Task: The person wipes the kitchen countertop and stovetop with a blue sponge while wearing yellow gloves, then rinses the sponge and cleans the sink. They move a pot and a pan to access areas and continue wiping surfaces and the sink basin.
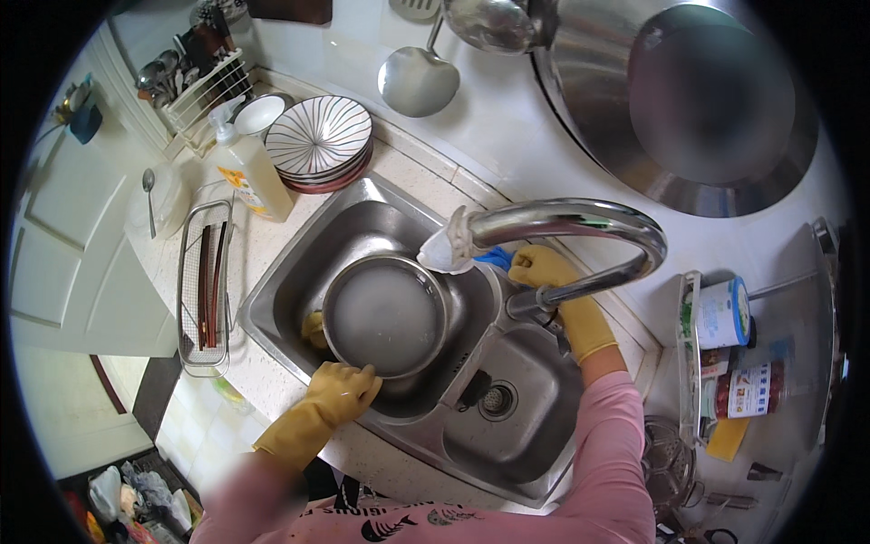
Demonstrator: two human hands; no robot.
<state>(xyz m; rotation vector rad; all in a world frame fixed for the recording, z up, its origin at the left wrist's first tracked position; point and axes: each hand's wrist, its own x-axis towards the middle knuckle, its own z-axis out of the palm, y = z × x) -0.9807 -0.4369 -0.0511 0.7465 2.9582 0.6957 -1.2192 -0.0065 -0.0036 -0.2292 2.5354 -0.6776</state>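
Note:
A round metal pan (386, 316) with cloudy water stands in the left bowl of a steel double sink (367, 212). My left hand (342, 392), in a yellow rubber glove, has its fingers at the pan's near rim; whether they grip it is unclear. Behind the faucet base, my right hand (537, 266), also gloved, is closed against a blue cloth or sponge (496, 257); its fingertips are partly hidden. The curved chrome faucet (578, 209) has a white cloth (445, 246) tied on its spout. Something yellow (314, 330) lies beside the pan.
Left of the sink stand a soap pump bottle (255, 177), stacked striped plates (319, 136) and a mesh basket (205, 285) with chopsticks. A drain strainer (498, 400) sits in the right bowl. A large metal lid (591, 109) hangs on the wall, and a rack (689, 360) holds containers at right.

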